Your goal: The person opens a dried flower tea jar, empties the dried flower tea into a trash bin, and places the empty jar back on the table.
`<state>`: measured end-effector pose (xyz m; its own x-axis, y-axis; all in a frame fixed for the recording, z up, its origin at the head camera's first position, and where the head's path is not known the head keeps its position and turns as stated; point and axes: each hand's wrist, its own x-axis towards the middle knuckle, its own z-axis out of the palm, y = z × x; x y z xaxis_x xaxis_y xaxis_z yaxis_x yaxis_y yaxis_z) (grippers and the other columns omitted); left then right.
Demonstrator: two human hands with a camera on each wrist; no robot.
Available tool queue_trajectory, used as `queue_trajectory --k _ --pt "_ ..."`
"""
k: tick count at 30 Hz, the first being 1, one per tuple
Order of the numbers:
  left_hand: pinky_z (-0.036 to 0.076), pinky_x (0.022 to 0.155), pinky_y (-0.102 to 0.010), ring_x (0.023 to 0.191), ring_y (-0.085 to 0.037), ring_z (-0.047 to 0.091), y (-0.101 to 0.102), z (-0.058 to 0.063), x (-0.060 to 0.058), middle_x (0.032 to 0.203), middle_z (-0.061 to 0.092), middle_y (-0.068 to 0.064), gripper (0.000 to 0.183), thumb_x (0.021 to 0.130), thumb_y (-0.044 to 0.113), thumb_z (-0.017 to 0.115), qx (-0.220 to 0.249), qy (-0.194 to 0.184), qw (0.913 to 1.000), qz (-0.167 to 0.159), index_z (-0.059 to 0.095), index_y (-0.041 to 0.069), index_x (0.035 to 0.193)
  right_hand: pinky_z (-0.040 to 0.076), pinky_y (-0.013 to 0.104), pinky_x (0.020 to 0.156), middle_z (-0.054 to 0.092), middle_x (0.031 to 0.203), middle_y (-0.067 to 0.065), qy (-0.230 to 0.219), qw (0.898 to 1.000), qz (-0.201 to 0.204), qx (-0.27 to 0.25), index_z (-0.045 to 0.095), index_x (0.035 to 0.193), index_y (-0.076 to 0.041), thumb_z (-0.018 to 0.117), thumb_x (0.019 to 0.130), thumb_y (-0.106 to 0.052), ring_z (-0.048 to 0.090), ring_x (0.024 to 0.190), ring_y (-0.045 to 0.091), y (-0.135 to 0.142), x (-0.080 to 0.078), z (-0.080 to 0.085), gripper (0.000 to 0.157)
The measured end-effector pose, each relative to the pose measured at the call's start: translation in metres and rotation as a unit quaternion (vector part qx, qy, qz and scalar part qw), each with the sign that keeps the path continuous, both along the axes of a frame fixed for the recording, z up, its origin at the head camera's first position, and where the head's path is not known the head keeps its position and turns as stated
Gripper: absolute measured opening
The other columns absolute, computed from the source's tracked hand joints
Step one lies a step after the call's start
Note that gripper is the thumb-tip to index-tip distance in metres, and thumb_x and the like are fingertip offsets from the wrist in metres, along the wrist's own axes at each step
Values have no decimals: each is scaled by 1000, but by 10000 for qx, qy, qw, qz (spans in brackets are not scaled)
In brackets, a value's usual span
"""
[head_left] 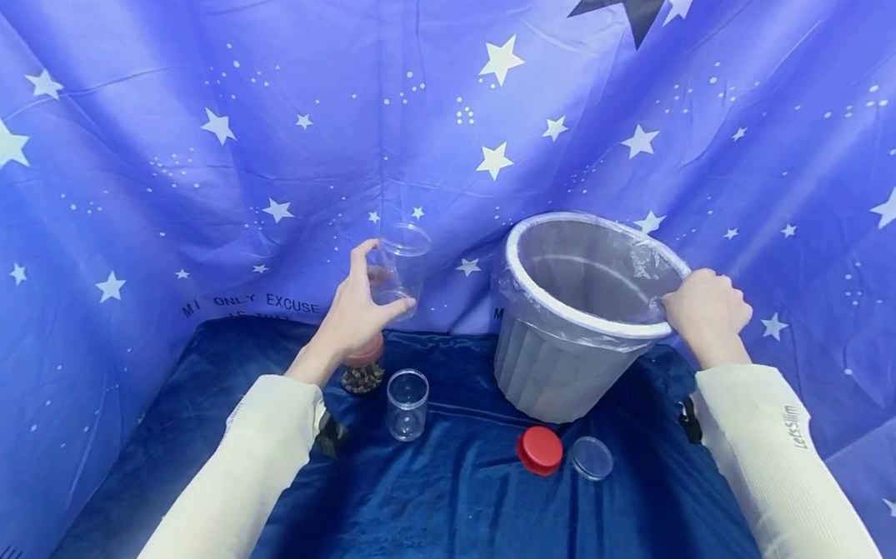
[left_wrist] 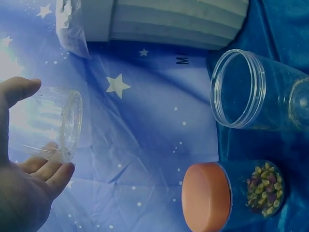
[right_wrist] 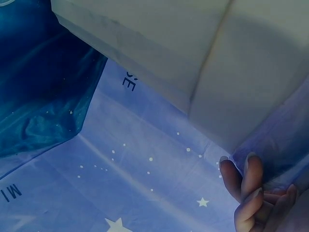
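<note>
My left hand (head_left: pixel 356 313) holds a clear plastic cup (head_left: pixel 403 269) in the air, with the thumb on one side and the fingers on the other. Left of the bin, the cup is upright in the head view. At the right, my right hand (head_left: pixel 711 312) grips the rim of a grey trash bin (head_left: pixel 557 368), which leans to the right and is lined with a thin clear bag (head_left: pixel 509 286). Below the left hand stand an open clear jar (head_left: pixel 407 415) and a jar of dried buds (head_left: pixel 363 378) with an orange lid (left_wrist: pixel 206 197).
A red lid (head_left: pixel 541 450) and a clear round lid (head_left: pixel 592 458) lie on the dark blue cloth (head_left: pixel 453 513) in front of the bin. A blue curtain with stars (head_left: pixel 441 104) hangs close behind and at both sides.
</note>
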<state>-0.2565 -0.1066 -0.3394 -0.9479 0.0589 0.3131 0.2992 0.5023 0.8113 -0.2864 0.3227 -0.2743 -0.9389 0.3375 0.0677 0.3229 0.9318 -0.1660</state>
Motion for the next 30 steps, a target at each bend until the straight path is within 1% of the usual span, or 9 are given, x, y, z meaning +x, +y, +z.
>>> queue_trajectory --k 7,11,19,24,30 --pt "43 107 -52 129 -32 54 -5 0 0 131 57 -17 95 83 29 77 -5 -116 9999 5 13 23 151 47 61 79 51 118 45 -9 10000 -43 17 45 122 24 53 89 -31 53 107 61 0 0 -1 65" --pt "42 108 -53 131 -33 53 -9 -2 2 133 56 -17 97 83 29 77 39 -159 9999 -12 11 21 153 47 61 78 51 118 45 -21 10000 -34 11 45 122 24 52 89 -30 53 107 61 1 0 -1 64" --pt "42 108 -52 132 -35 51 -22 -9 5 137 54 -19 96 84 29 77 125 -244 9996 19 9 20 153 47 61 80 50 118 46 -38 10000 -33 0 45 122 24 54 90 -32 52 107 61 1 -1 -1 66" --pt "43 108 -53 131 -37 52 -29 -16 7 137 51 -21 95 85 27 76 226 -267 9994 62 9 19 152 47 61 80 51 118 45 -75 10000 -56 9 45 123 24 55 90 -35 52 108 61 0 -2 -1 68" --pt "44 106 -53 129 -38 53 -37 -31 9 136 52 -21 95 85 23 76 380 -321 9987 109 8 18 151 48 60 77 51 118 45 -82 10000 -54 14 46 122 24 54 90 -33 53 106 60 -1 -2 2 66"
